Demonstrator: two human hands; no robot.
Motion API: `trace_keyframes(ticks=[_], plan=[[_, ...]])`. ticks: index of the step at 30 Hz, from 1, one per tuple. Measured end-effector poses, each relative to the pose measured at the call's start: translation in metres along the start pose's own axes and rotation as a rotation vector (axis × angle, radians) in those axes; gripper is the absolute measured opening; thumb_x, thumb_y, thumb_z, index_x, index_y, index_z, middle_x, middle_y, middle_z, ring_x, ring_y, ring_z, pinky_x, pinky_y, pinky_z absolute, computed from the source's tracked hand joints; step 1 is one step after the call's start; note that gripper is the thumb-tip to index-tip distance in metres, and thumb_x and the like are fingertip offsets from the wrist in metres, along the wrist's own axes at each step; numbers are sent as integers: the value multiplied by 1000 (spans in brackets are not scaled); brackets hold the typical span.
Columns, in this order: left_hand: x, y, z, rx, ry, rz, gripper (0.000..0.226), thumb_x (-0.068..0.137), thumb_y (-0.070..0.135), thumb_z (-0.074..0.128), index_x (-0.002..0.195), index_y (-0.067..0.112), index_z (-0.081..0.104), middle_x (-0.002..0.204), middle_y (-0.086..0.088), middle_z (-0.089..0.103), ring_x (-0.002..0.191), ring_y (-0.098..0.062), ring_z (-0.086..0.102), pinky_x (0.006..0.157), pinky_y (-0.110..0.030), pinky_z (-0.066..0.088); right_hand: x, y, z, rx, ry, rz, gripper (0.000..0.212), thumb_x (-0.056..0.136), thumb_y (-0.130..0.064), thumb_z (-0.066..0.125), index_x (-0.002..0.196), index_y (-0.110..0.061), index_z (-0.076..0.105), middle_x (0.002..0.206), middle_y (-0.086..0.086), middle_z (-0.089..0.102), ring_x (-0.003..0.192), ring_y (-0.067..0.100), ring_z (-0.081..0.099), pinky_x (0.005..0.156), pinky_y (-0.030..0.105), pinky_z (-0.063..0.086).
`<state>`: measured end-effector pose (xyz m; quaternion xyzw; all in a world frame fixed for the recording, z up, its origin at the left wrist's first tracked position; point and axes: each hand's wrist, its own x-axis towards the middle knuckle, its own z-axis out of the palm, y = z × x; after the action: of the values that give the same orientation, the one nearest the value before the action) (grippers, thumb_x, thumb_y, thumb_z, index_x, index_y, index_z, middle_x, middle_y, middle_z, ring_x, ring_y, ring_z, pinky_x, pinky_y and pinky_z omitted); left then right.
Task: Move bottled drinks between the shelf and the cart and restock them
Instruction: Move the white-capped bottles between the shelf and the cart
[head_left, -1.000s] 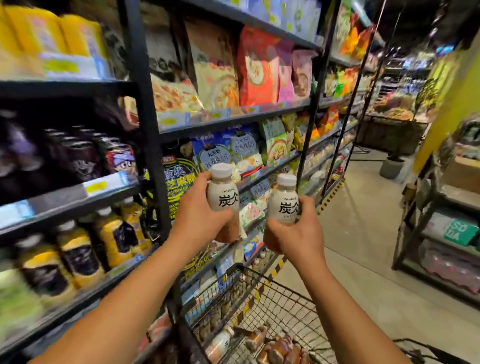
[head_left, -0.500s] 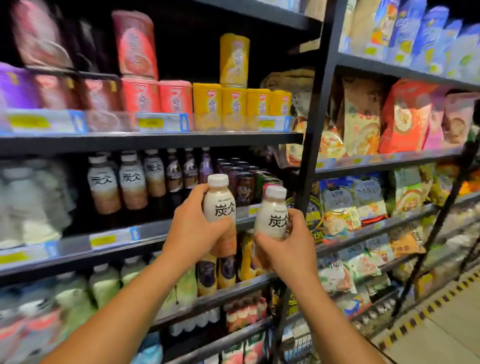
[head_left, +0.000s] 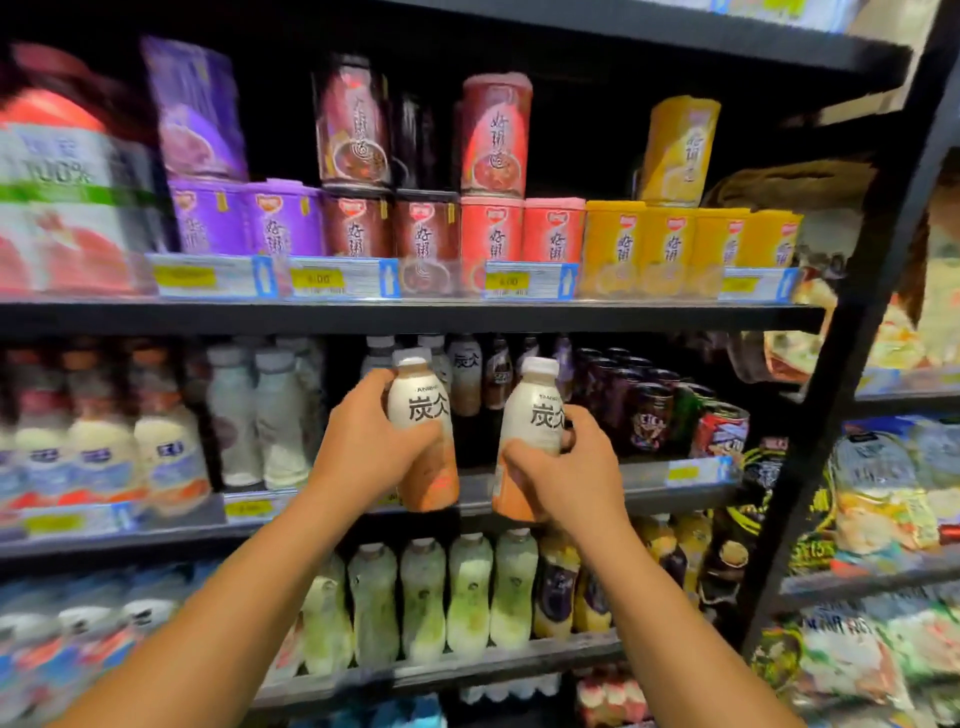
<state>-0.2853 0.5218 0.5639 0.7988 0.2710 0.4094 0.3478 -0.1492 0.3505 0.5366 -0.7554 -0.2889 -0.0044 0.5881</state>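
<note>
My left hand (head_left: 369, 444) grips a white-capped drink bottle (head_left: 418, 410) with a cream and orange label and black characters. My right hand (head_left: 563, 473) grips a second, identical bottle (head_left: 535, 410). Both bottles are upright in front of the middle shelf (head_left: 660, 480), at its front edge. Behind them on that shelf stand more bottles of the same kind (head_left: 464, 376), with a dark gap right behind the held ones. The cart is out of view.
Dark cans (head_left: 644, 410) stand to the right on the middle shelf, pale bottles (head_left: 260, 415) to the left. Stacked purple, red and yellow cups (head_left: 613, 244) fill the shelf above. Green-white bottles (head_left: 423, 603) line the shelf below. A black upright post (head_left: 852, 364) stands right.
The view has swung left from the aisle and cart to face the drink shelves. Both hands with their bottles have moved closer to the middle shelf.
</note>
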Motion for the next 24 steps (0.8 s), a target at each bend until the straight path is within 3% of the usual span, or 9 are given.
trace_keyframes(ticks=[3,5,7,10,13,17,20,24], plan=[[17,-5,-7,-35,32,-73,31,74,22,86,96,25,64,94,3,74,83,-15,72,70,-36,59,25,-3,14,26,-10,58,30,73,-36,84,97,-28,66,84,-6,75,76,11,72,70,42,61],[26,-3,-9,-61,45,-85,30,77,19,83,104,19,68,93,4,75,81,-9,70,65,-28,55,42,-4,23,38,-25,77,40,65,-47,81,92,-22,67,82,-1,75,76,21,73,73,48,63],[36,-1,-10,-73,56,-98,29,79,19,81,105,21,67,91,4,73,77,-11,67,66,-31,55,57,-5,28,47,-40,90,52,57,-57,77,91,-19,66,84,2,75,78,25,73,72,50,63],[50,-5,-9,-42,87,-162,24,75,23,83,90,18,65,69,1,67,63,-19,59,60,-33,49,74,-7,33,65,-73,124,61,53,-61,78,88,-13,61,83,1,69,73,20,67,62,39,56],[55,-15,-5,-7,48,-137,45,73,13,82,112,26,65,82,5,74,74,-17,70,65,-29,53,89,-4,37,38,-118,151,45,65,-43,82,66,-16,46,59,-3,48,53,17,43,50,31,35],[49,-30,-5,25,-18,-143,58,76,3,86,121,29,60,81,3,70,64,-6,64,51,-11,43,97,10,44,-81,-174,162,42,74,-29,85,56,-19,48,59,-3,51,56,18,48,49,26,33],[49,-48,-7,65,-40,-92,65,72,11,92,125,29,59,104,2,75,94,-15,71,76,-21,55,95,15,47,-150,-199,134,46,79,-31,87,60,-19,47,61,-4,51,55,14,47,45,25,31],[51,-54,-12,128,-68,-82,70,73,18,92,134,26,58,109,2,76,98,-19,71,89,-39,58,91,17,53,-207,-195,71,37,77,-37,88,71,-15,58,73,-1,64,69,21,62,47,24,36]])
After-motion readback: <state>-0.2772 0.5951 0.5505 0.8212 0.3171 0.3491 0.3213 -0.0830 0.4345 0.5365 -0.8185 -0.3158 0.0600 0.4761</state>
